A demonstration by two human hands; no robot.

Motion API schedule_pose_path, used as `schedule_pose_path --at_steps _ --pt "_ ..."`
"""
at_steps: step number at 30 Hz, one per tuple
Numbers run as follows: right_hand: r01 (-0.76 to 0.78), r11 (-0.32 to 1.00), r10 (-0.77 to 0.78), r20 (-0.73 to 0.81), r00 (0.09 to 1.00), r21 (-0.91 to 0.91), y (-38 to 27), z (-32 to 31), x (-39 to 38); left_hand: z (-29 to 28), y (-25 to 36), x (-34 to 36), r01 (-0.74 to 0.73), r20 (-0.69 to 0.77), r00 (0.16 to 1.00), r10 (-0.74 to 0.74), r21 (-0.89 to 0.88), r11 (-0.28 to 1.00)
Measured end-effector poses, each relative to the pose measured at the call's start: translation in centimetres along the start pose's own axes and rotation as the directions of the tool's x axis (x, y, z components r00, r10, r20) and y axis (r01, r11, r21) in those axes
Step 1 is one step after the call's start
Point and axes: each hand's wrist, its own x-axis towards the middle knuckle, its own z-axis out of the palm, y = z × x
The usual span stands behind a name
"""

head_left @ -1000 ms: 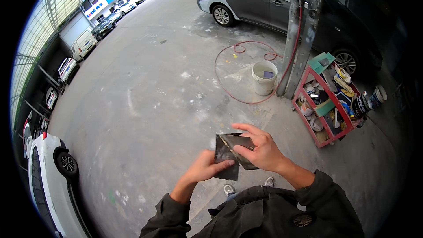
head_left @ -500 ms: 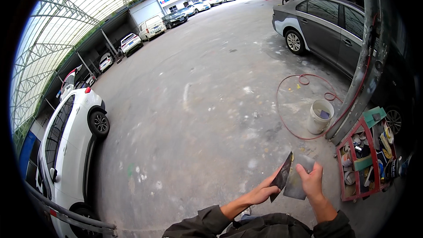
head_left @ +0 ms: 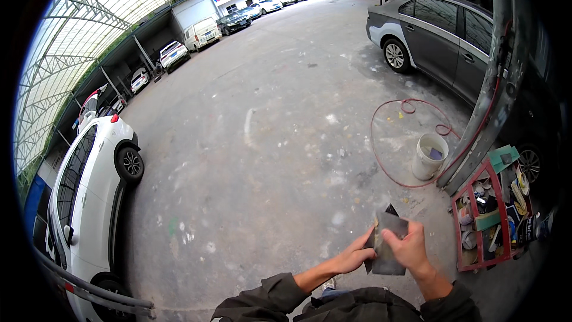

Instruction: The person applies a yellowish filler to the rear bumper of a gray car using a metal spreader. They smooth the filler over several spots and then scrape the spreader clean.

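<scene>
My right hand (head_left: pixel 412 249) is closed on a flat dark grey filler spreader (head_left: pixel 391 262), thumb laid across its face. In my left hand (head_left: pixel 356 255) is a second thin dark plate (head_left: pixel 370 243), held tilted with its edge toward me. The two plates overlap in front of my body, the right one covering much of the left one, and look to be in contact. A little yellowish paste shows along the edge between them. Both hands are low in the view, above the concrete floor.
To the right stands a red-framed tool rack (head_left: pixel 484 226) full of cans and tools. Beyond it are a white bucket (head_left: pixel 424 170), a red hose (head_left: pixel 381 170) and a metal post (head_left: pixel 485 104). A grey car (head_left: pixel 438 42) is parked far right, a white car (head_left: pixel 89 185) left.
My right hand has moved left, bringing its spreader over the plate in my left hand. The gap between the two plates has closed. The view has shifted slightly.
</scene>
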Motion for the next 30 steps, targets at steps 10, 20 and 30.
schedule_pose_path --at_steps 10,20,30 --pt "0.138 0.990 -0.138 -0.056 0.989 -0.007 -0.4 1.9 -1.1 -0.9 -0.8 0.6 -0.148 -0.136 0.983 0.123 -0.194 0.970" --pt "0.024 0.999 -0.025 0.019 1.000 0.040 1.2 2.5 -2.1 -1.9 -2.0 -0.1 -0.066 -0.083 0.995 0.047 -0.233 0.970" --pt "-0.070 0.981 0.070 0.008 0.998 0.182 2.5 -2.5 1.7 -4.9 -1.1 -0.4 -0.038 -0.007 0.999 0.041 -0.515 0.856"
